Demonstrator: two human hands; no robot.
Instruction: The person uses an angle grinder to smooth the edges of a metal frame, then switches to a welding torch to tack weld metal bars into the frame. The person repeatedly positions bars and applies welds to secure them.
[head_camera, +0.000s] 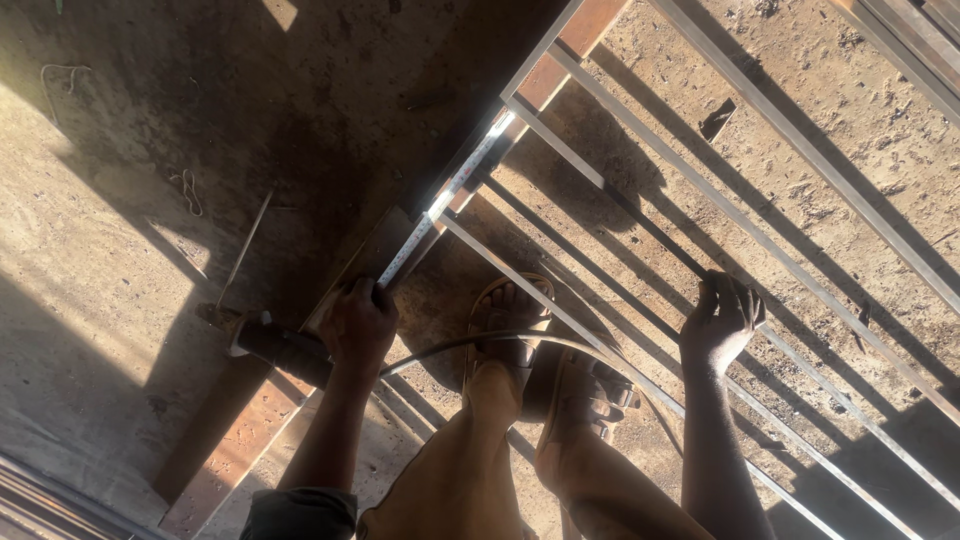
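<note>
A metal grille frame of thin square bars lies on the dirt floor. My left hand is closed on the near end of a measuring tape, which runs along the frame's left rail towards the far corner. My right hand grips one of the grille's diagonal bars. My two feet in sandals stand between the hands, on the bars.
A dark-handled welding electrode holder with a thin rod lies just left of my left hand; its cable curves across my feet. A rusty flat beam runs under the frame. More steel bars lie at the top right.
</note>
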